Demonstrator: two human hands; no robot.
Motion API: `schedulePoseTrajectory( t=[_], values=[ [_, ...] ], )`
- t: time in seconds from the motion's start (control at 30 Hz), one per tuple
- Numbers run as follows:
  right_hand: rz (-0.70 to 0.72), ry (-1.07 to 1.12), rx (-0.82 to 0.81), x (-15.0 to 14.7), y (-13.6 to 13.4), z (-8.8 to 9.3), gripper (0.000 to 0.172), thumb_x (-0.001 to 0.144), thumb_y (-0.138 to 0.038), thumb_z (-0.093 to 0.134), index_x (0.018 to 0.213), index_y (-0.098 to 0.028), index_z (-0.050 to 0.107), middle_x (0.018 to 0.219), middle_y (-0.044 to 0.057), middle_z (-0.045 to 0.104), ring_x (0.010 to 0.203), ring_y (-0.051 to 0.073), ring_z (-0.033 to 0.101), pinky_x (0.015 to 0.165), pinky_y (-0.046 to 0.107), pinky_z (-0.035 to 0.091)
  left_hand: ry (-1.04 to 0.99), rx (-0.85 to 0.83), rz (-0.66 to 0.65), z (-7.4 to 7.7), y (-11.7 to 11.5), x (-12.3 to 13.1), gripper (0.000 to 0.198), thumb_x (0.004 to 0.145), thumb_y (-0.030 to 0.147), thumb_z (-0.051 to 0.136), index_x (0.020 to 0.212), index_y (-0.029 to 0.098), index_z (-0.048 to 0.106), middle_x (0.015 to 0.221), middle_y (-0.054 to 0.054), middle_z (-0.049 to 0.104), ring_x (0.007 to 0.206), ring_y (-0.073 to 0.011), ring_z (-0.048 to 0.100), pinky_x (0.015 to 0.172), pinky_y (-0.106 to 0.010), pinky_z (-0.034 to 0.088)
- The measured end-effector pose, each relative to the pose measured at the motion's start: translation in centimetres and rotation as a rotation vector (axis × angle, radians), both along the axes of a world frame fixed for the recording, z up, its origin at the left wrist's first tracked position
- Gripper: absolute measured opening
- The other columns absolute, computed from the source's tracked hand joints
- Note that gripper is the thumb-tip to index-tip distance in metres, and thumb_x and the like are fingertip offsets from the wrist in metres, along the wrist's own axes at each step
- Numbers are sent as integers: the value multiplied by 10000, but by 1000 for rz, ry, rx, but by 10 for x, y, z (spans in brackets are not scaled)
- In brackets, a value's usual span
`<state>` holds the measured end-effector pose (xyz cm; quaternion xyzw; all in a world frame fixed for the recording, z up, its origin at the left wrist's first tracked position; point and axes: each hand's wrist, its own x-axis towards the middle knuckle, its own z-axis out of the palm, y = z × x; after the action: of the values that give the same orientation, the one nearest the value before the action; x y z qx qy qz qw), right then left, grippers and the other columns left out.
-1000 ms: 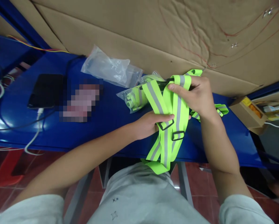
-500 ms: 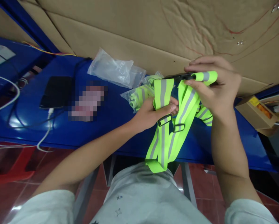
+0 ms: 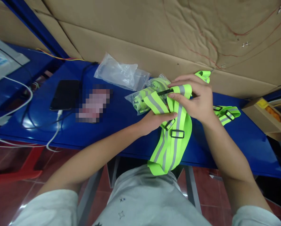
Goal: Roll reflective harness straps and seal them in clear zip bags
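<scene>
A neon yellow-green reflective strap (image 3: 178, 150) with a grey stripe and black slide buckles hangs in loops over the table's front edge. My left hand (image 3: 152, 122) is closed around its bands, thumb on top, just above the buckles. With fingers and thumb my right hand (image 3: 197, 97) pinches the strap's upper loop, beside a dark strip that spans toward the left band. Behind my left hand lie clear bags (image 3: 142, 99) with rolled straps of the same colour. More neon strap (image 3: 227, 115) with black buckles rests to the right of my right wrist.
On the blue table (image 3: 121, 138), a black phone (image 3: 64, 94) with a white cable lies at the left, near a blurred-out pinkish item (image 3: 94, 105). Clear plastic bags (image 3: 119, 72) lie at the back against the cardboard wall (image 3: 131, 37). An open cardboard box (image 3: 262, 116) stands at the right.
My right hand has moved left and down with the upper loop, closer to my left hand. The strap's bands have drawn together, and the strap lying at the right shows more.
</scene>
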<state>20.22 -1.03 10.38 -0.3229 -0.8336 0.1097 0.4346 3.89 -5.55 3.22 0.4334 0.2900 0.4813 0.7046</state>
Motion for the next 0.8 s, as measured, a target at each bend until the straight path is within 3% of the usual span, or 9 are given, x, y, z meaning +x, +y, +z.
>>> schedulePoseTrajectory(
  t=[0.2, 0.43, 0.57, 0.7, 0.8],
  values=[
    [-11, 46, -24, 1, 3, -2, 134, 900, -369, 807, 995, -276, 822, 1098, 61, 786, 1073, 277, 740, 991, 464, 598, -57, -70, -5, 3, -1, -1, 587, 699, 350, 948, 1232, 206, 748, 1287, -81, 768, 1247, -308, 694, 1079, -453, 548],
    [-34, 172, -144, -13, 2, -18, 101, 898, -320, 795, 895, -224, 764, 938, 28, 772, 855, 200, 728, 767, 345, 590, -41, -77, 58, 2, -1, 0, 612, 684, 343, 953, 1239, 210, 732, 1316, -78, 755, 1291, -309, 676, 1103, -452, 543],
    [-46, 177, -124, -20, 0, -26, 118, 894, -337, 797, 890, -228, 753, 939, 23, 768, 870, 201, 724, 794, 346, 583, -19, -48, 59, -2, 3, 0, 608, 713, 399, 933, 1252, 210, 725, 1292, -80, 762, 1289, -314, 677, 1114, -470, 534],
    [-5, 160, -78, -20, 0, -25, 143, 884, -340, 808, 855, -219, 739, 922, 21, 757, 876, 199, 706, 805, 340, 552, -10, 0, 11, -4, 2, 2, 492, 742, 418, 906, 1156, 202, 754, 1269, -69, 776, 1291, -296, 681, 1155, -456, 505],
    [30, 24, -192, -8, 3, -11, 199, 888, -387, 805, 839, -206, 738, 820, 1, 715, 758, 164, 639, 699, 302, 493, -48, -77, -154, -3, -2, 1, 373, 780, 408, 882, 1045, 172, 768, 1100, -98, 818, 1122, -305, 760, 1063, -474, 570]
  ],
)
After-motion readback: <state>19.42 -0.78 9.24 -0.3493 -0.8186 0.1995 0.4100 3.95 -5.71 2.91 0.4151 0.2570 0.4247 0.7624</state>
